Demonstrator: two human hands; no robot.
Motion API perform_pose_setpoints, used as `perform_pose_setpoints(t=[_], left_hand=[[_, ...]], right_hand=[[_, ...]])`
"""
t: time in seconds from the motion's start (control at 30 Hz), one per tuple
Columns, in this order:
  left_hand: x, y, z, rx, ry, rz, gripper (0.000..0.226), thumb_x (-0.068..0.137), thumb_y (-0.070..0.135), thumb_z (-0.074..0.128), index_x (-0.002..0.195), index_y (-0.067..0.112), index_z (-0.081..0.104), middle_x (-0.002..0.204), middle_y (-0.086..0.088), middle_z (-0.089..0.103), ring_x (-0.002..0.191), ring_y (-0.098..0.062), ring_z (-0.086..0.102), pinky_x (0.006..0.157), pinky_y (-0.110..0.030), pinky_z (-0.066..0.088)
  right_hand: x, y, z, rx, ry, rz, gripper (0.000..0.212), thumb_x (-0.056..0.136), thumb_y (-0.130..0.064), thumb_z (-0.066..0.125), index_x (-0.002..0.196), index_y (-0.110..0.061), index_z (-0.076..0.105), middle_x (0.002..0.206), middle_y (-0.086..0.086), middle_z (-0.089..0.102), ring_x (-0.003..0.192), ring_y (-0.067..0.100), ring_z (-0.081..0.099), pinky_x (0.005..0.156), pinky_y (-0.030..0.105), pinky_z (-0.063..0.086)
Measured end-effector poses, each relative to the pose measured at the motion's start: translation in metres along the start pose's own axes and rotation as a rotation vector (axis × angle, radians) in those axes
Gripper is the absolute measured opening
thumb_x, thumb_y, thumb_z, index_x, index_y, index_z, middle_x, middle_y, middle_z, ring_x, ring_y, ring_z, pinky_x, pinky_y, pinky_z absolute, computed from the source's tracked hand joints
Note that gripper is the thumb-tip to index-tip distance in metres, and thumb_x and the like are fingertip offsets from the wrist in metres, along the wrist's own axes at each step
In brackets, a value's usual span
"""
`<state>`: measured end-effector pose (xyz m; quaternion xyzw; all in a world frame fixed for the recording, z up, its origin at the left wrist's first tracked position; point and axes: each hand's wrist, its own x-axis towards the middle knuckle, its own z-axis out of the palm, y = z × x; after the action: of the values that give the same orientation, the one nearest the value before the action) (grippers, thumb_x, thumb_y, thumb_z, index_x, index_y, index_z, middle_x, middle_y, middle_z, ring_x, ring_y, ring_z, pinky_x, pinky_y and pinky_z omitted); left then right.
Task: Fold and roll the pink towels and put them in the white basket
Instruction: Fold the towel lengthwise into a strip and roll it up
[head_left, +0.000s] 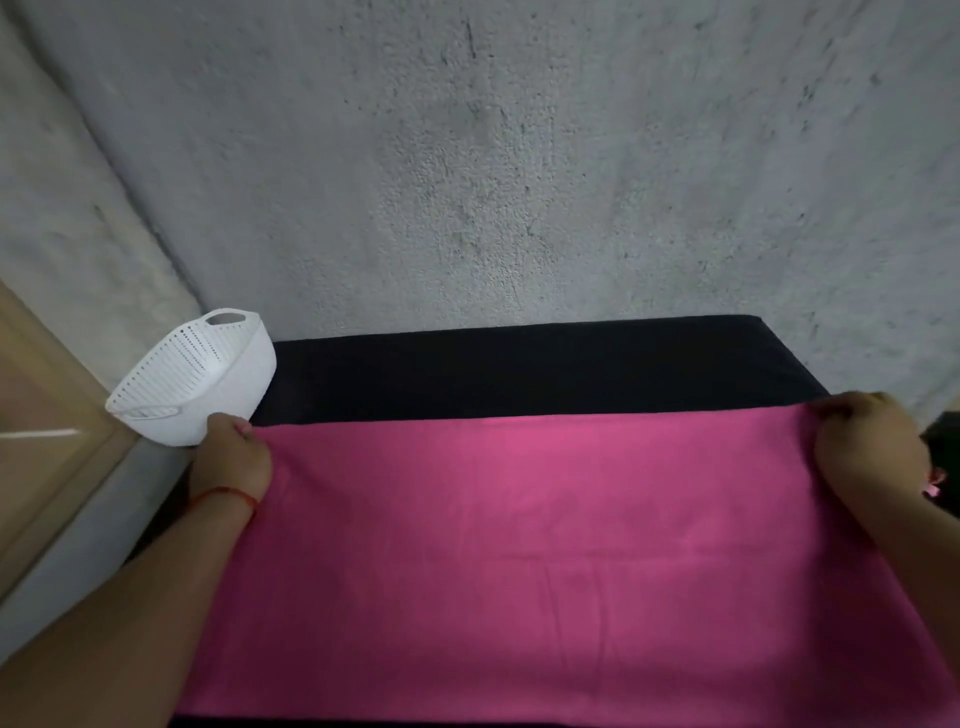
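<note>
- Pink towel (545, 545): spread flat and wide over the table (519, 369), which is covered in black. It covers the near part of the surface; its far edge runs straight from one hand to the other, with a strip of black left bare beyond it.
- Left hand (231, 457): fingers curled, grip closed on the far left corner of the towel. A red thread is tied round the wrist.
- Right hand (867, 447): fingers curled, grip closed on the far right corner of the towel.
- White basket (195, 376): at the far left end of the table, tilted, with its perforated inner wall and a handle cut-out in view. It is just behind the left hand; no towel shows inside.
- Grey wall (519, 156): rough plaster, directly behind the table.
</note>
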<state>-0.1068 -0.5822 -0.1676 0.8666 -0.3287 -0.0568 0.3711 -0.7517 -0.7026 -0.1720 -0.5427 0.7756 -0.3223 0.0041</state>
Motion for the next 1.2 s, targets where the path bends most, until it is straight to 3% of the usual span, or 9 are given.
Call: perform_pose_setpoints(t=[0.2,0.5,0.63,0.8,0.97,1.2], left_hand=[[0.001,-0.017,0.014,0.051,0.1,0.036,0.016,0.109,0.025,0.038,0.112,0.016,0.05,0.11,-0.023,0.064,0.099,-0.044,0.061,0.079,-0.044,0.041],[0.016,-0.008,0.023,0.12,0.086,0.075,0.013,0.108,0.022,0.036,0.106,0.017,0.048,0.101,-0.02,0.064,0.084,-0.033,0.056,0.078,-0.045,0.045],[0.016,-0.012,0.028,0.198,0.101,0.082,0.013,0.107,0.024,0.034,0.103,0.022,0.046,0.091,-0.01,0.057,0.083,-0.031,0.055,0.079,-0.048,0.047],[0.021,-0.008,0.025,0.272,0.082,0.106,0.019,0.108,0.025,0.032,0.104,0.019,0.05,0.092,-0.011,0.058,0.084,-0.032,0.056,0.078,-0.045,0.043],[0.022,-0.008,0.026,0.289,0.108,0.14,0.017,0.109,0.024,0.033,0.103,0.018,0.048,0.085,-0.007,0.052,0.078,-0.028,0.049,0.074,-0.043,0.039],[0.023,-0.012,0.031,0.321,0.145,0.191,0.017,0.108,0.025,0.038,0.098,0.019,0.051,0.093,-0.017,0.058,0.091,-0.039,0.053,0.075,-0.049,0.042]], right_hand=[[0.0,0.014,0.02,-0.005,0.061,-0.013,0.048,0.086,-0.023,0.035,0.11,-0.016,0.076,0.12,0.018,0.065,0.1,0.048,0.063,0.086,0.054,0.056],[0.0,0.016,0.02,-0.035,0.066,-0.019,0.047,0.091,-0.025,0.035,0.115,-0.017,0.075,0.125,0.014,0.065,0.104,0.047,0.064,0.087,0.057,0.057],[0.003,0.016,0.022,-0.055,0.075,-0.004,0.041,0.094,-0.02,0.041,0.115,-0.02,0.076,0.126,0.014,0.067,0.102,0.048,0.065,0.088,0.056,0.057],[0.005,0.024,0.028,-0.07,0.099,-0.011,0.046,0.091,-0.025,0.038,0.119,-0.019,0.075,0.122,0.013,0.071,0.102,0.046,0.067,0.087,0.057,0.058],[0.002,0.013,0.024,-0.06,0.114,0.018,0.04,0.097,-0.016,0.044,0.121,-0.017,0.075,0.125,0.014,0.07,0.1,0.048,0.067,0.086,0.055,0.058],[0.002,0.013,0.022,-0.046,0.107,0.008,0.042,0.094,-0.009,0.045,0.122,-0.016,0.076,0.126,0.016,0.07,0.1,0.049,0.067,0.085,0.053,0.056]])
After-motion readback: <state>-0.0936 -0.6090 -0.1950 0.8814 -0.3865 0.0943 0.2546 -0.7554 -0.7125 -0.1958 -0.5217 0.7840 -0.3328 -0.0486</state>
